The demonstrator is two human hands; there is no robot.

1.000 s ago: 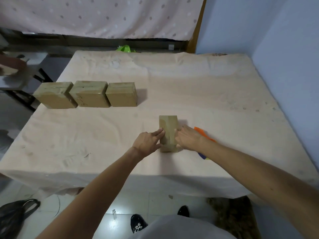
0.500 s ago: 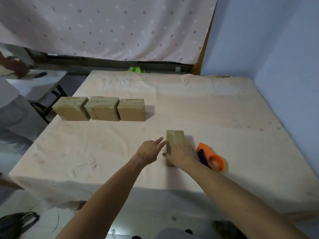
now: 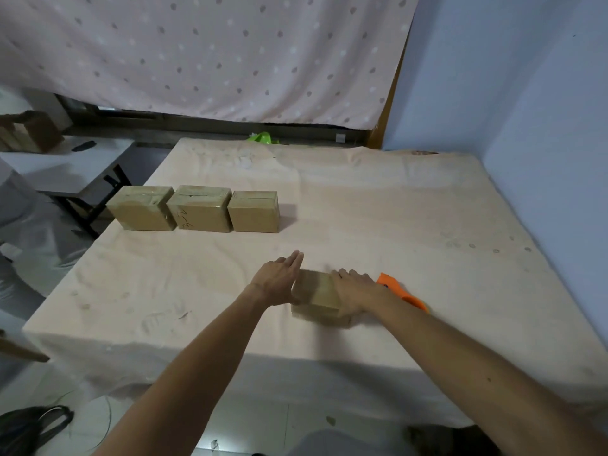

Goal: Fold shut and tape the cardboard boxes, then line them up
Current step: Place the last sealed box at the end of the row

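A small taped cardboard box (image 3: 318, 292) lies near the table's front edge, between my two hands. My left hand (image 3: 278, 279) lies flat against its left side with straight fingers. My right hand (image 3: 353, 289) presses against its right side, fingers stretched forward along the top edge. Three closed boxes stand in a row at the left: the left box (image 3: 141, 208), the middle box (image 3: 199, 208) with writing on its front, and the right box (image 3: 254, 210).
An orange tape dispenser (image 3: 399, 291) lies just right of my right hand. The table (image 3: 394, 225) has a pale cloth. A blue wall runs along the right. A second table (image 3: 65, 166) with more boxes stands at the left, and a green object (image 3: 261, 138) sits at the far edge.
The box has been turned from standing on end to lying lower between my hands. My left hand has moved from beside it to flat against its left side. My head has tilted up.
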